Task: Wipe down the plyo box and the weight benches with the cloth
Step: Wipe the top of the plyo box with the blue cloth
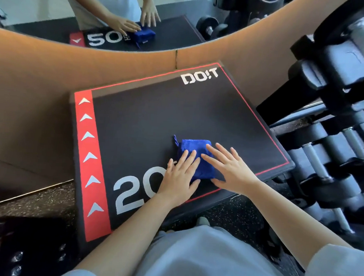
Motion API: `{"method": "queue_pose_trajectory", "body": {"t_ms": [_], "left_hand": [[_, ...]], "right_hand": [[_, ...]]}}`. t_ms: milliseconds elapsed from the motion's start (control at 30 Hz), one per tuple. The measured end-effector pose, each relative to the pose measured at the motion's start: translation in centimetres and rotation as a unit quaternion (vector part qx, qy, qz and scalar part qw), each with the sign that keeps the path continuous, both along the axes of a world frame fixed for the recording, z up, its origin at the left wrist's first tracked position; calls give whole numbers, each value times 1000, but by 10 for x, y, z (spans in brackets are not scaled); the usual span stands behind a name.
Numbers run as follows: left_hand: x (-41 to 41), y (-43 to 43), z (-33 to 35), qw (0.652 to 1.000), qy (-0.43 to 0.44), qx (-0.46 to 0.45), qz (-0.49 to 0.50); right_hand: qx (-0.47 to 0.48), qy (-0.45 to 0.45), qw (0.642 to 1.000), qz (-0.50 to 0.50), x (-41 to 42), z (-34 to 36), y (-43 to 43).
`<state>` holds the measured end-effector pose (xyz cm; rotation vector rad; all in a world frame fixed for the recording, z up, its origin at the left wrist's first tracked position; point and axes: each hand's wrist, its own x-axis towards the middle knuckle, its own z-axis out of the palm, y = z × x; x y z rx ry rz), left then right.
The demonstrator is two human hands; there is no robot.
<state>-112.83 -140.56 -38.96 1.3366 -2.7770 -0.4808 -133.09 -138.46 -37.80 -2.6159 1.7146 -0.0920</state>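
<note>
Nearest the camera, a person's grey clothing (203, 259) fills the bottom edge, with two bare forearms reaching forward from it onto a plyo box (157, 116). The box is black, with a red stripe of white arrows down its left side, a thin red border, the logo "DO!T" at its far right corner and a large white "20" at its near edge.

A folded blue cloth (194, 147) lies on the box top, towards the near right, just past the "20". The left hand (179, 173) lies flat with straight fingers on the near left part of the cloth. The right hand (231, 171) is spread wide, its fingertips over the right side of the cloth and its palm over the box top. Neither hand pinches or grips anything, and how hard the right hand bears down cannot be told.

A rack of dumbbells (333, 144) stands right of the box. A mirror (47, 11) beyond the box reflects the same hands and cloth. Speckled dark floor (236, 215) shows at the box's near side.

This looks like the first step, wiping the box top. Most of the top lies beyond and left of the cloth, so the next move calls for pressing down and sweeping the cloth towards the far edge and the red stripe. No weight bench is in view.
</note>
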Motion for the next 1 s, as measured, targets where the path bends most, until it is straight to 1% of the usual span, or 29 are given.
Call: {"method": "queue_pose_trajectory", "body": {"t_ms": [133, 333, 500, 567, 633, 800, 1000], "left_hand": [[1, -2, -3, 1000, 4, 6, 9], [3, -2, -10, 998, 55, 18, 16], [3, -3, -1, 999, 35, 40, 12], [4, -4, 1, 999, 21, 27, 8], [6, -4, 1, 1000, 24, 13, 10], [3, -4, -3, 994, 74, -75, 28], [-5, -10, 5, 969, 210, -88, 94]], "right_hand": [[5, -33, 999, 33, -7, -5, -8], [-9, -66, 995, 81, -17, -9, -16], [-46, -92, 987, 123, -15, -14, -24], [-65, -111, 982, 135, -15, -13, -27], [-77, -138, 976, 147, -15, -11, -29], [-86, -179, 968, 149, -8, 2, -36], [-27, -271, 959, 75, 5, 21, -40]]}}
